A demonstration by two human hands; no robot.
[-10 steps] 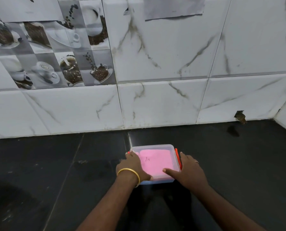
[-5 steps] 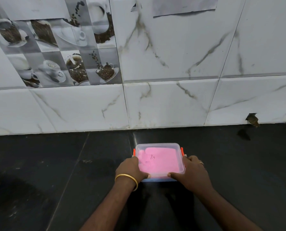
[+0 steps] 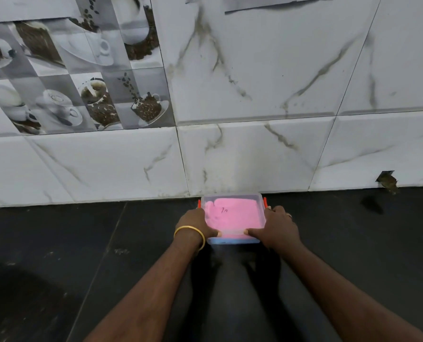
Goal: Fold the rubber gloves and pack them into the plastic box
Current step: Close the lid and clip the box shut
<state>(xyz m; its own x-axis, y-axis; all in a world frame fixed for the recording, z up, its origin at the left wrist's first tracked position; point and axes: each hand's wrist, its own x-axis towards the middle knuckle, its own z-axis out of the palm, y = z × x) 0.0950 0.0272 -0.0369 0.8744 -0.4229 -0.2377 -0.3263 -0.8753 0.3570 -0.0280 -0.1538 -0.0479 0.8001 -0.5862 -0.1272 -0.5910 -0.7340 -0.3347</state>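
The plastic box (image 3: 232,219) sits between the two hands — the left hand (image 3: 195,222) clasps its left side and the right hand (image 3: 278,227) its right side, both thumbs pressed on the lid's near edge. The box is clear with orange side clips (image 3: 265,202), its lid on, and pink rubber gloves (image 3: 230,213) fill it. It rests on a black counter (image 3: 57,243), its far edge right against a white marble-look tiled wall (image 3: 255,82) — coffee-cup picture tiles (image 3: 82,82) up to the box's left.
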